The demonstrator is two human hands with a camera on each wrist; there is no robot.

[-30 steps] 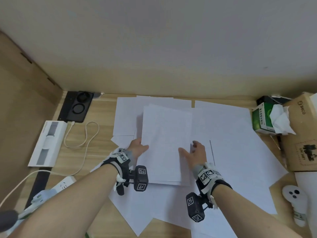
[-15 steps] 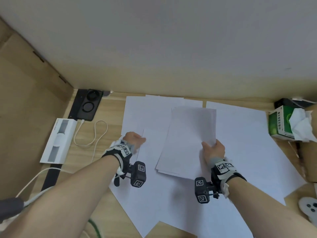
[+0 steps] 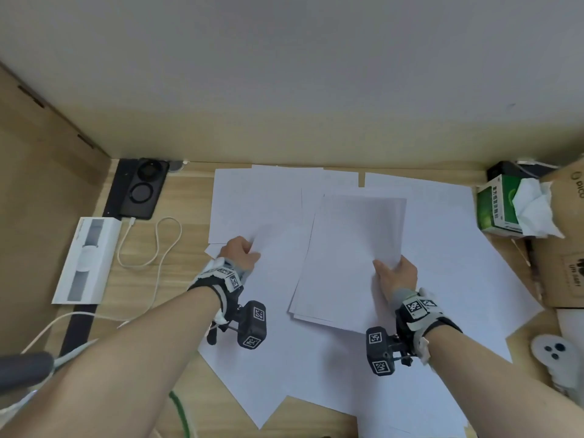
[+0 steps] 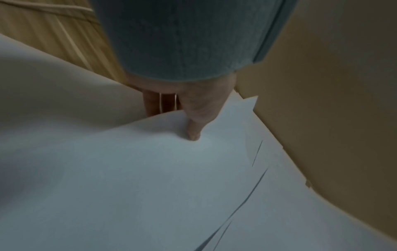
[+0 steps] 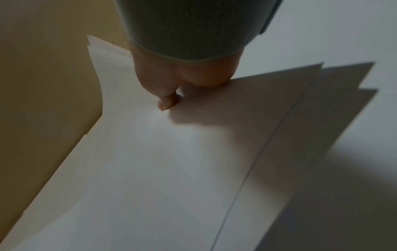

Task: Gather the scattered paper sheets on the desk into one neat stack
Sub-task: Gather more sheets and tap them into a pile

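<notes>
Since a second ago my right hand (image 3: 396, 276) carried the gathered stack (image 3: 350, 257) rightward | left hand (image 3: 240, 252): fingers pinching a loose sheet (image 3: 278, 248) on the table (image 3: 186, 197) | right hand: fingers gripping stack's near corner, lifted over scattered sheets (image 3: 448, 248).

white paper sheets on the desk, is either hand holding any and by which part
Right hand pinches a small stack of white paper sheets at its near right corner. Left hand pinches one loose white sheet by its left edge.
</notes>
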